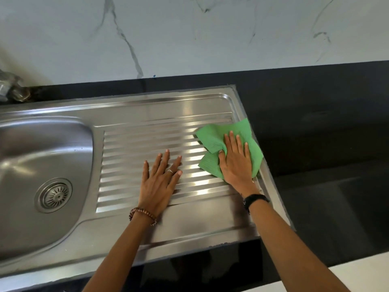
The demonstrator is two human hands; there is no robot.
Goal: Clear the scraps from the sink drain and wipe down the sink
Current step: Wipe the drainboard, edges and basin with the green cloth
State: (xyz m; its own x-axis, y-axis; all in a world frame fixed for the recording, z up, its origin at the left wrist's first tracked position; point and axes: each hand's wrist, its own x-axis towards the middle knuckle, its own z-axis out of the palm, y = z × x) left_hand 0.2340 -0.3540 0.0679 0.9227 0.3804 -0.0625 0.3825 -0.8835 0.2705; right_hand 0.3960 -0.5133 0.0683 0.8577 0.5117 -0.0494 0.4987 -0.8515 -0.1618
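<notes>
A stainless steel sink (52,232) fills the left and middle of the view, with a bowl at the left and a ribbed drainboard (134,157) at the right. The round drain strainer (54,194) in the bowl looks free of scraps. My left hand (160,182) lies flat on the ribs, fingers spread, holding nothing. My right hand (236,161) presses flat on a crumpled green cloth (212,135) at the drainboard's right edge.
A black countertop (315,131) surrounds the sink and stretches to the right. A white marble-pattern wall (189,34) rises behind. Part of a metal tap base (14,89) shows at the far left.
</notes>
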